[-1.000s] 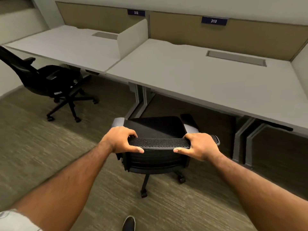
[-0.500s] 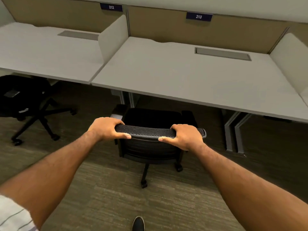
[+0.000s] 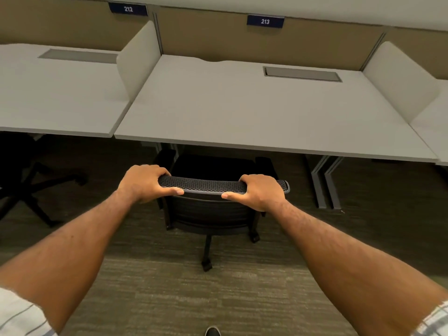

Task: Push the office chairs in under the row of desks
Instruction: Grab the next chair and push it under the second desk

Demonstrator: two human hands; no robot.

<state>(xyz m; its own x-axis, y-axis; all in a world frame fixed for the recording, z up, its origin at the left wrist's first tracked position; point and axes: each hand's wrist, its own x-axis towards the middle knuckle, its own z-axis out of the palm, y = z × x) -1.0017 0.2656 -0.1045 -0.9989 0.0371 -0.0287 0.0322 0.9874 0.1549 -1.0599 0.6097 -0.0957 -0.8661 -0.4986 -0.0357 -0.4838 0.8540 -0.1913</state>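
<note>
A black mesh-backed office chair (image 3: 208,209) stands in front of the white desk (image 3: 254,112) labelled 213. Its seat and armrests reach under the desk's front edge; the backrest top stays outside. My left hand (image 3: 143,183) grips the left end of the backrest's top rail, fingers over it and thumb along the near side. My right hand (image 3: 260,192) grips the right end the same way. A second black office chair (image 3: 21,173) stands at the far left, partly under the desk labelled 212 (image 3: 55,93).
White divider panels (image 3: 139,61) separate the desks, with a tan partition wall behind. Grey desk legs (image 3: 326,185) stand right of the held chair. The carpeted floor (image 3: 169,287) spreads below, and a shoe tip (image 3: 212,331) shows at the bottom edge.
The chair has rolled forward toward desk 213 with both hands on its backrest, and its seat has gone partly under the desk edge. My view has swung to face the desk squarely.
</note>
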